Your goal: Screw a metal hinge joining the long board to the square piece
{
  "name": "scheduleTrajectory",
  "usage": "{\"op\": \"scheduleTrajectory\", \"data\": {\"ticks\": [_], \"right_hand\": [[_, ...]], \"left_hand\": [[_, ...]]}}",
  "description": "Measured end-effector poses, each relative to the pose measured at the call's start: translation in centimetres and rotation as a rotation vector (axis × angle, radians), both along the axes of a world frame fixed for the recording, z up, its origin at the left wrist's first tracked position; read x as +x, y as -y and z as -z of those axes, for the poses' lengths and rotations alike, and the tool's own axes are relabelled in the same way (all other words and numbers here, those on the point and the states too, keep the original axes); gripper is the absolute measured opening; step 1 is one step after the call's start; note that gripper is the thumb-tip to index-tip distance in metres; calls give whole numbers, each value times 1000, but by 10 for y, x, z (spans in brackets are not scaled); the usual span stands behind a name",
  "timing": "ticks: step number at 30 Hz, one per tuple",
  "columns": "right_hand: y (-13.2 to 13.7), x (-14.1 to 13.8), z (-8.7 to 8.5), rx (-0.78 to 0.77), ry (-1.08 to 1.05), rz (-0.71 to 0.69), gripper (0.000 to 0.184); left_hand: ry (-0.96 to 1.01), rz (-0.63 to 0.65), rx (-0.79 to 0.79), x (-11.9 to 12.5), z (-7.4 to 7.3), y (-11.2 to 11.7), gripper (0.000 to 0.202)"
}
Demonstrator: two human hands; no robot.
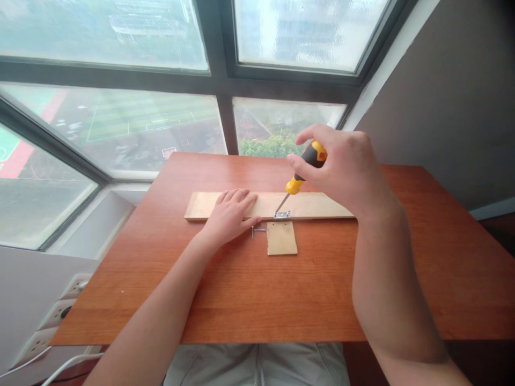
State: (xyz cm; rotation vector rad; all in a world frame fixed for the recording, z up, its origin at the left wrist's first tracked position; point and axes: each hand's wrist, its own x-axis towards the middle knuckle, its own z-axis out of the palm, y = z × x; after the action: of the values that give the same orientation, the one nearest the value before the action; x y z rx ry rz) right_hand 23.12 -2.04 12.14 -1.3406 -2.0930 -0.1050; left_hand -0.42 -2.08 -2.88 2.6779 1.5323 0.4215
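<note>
My right hand (341, 166) is closed around the black and yellow handle of a screwdriver (306, 169). Its tip rests on a small metal hinge (281, 215) at the front edge of a long pale wooden board (322, 205). My left hand (229, 214) lies flat on the board's left part, fingers stretched out and pressing down. A small square wooden piece (281, 238) sits just in front of the hinge. A short metal pin or screw (257, 231) lies beside my left thumb.
The board lies on a reddish-brown wooden table (257, 300) set against a large window (161, 123). A grey wall (454, 91) stands at the right. White power sockets and a cable (52, 321) sit off the table's left front corner.
</note>
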Motion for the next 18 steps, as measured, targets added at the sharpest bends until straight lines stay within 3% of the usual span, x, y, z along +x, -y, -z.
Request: {"op": "scheduleTrajectory", "data": {"ticks": [11, 15, 18], "right_hand": [[-1, 0, 2, -43, -22, 111, 28], [7, 4, -5, -133, -24, -5, 28], [13, 8, -11, -231, -5, -158, 40]], "left_hand": [[16, 5, -8, -1, 0, 0, 50], [14, 9, -6, -1, 0, 0, 50], [9, 9, -7, 0, 0, 0, 51]]}}
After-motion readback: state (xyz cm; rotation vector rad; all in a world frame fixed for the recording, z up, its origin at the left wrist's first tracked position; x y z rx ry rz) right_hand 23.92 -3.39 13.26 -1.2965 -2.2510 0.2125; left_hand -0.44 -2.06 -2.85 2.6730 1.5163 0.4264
